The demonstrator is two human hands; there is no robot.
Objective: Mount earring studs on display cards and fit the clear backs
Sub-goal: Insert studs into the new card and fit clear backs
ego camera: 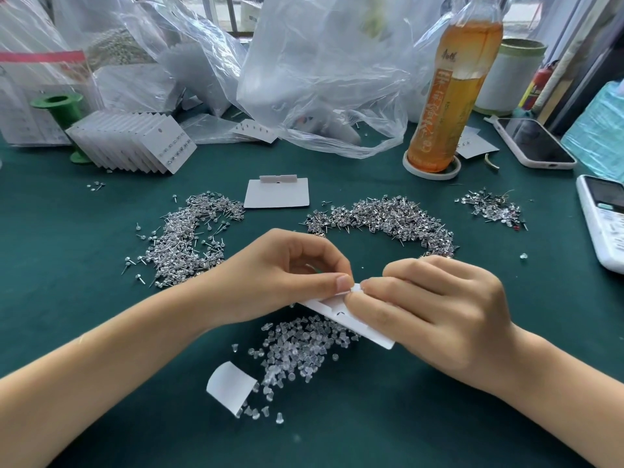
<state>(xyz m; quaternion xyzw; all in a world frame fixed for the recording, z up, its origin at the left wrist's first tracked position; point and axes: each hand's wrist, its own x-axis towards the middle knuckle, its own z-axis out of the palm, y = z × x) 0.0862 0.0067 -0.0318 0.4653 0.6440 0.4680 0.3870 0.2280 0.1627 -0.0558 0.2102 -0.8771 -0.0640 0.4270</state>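
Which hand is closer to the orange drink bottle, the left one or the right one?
Right. The right hand is below the orange drink bottle, roughly in line with it. The left hand is farther to the left. Both grip the white card.

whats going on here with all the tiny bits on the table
A person is mounting earrings at a dark green cloth-covered table. Both hands hold a white display card above a heap of clear plastic earring backs: the left hand pinches its top edge, and the right hand grips it from the other side. Two piles of silver earring studs lie beyond the hands, a blank white card sits between them, and a fanned stack of finished cards stands at the far left.
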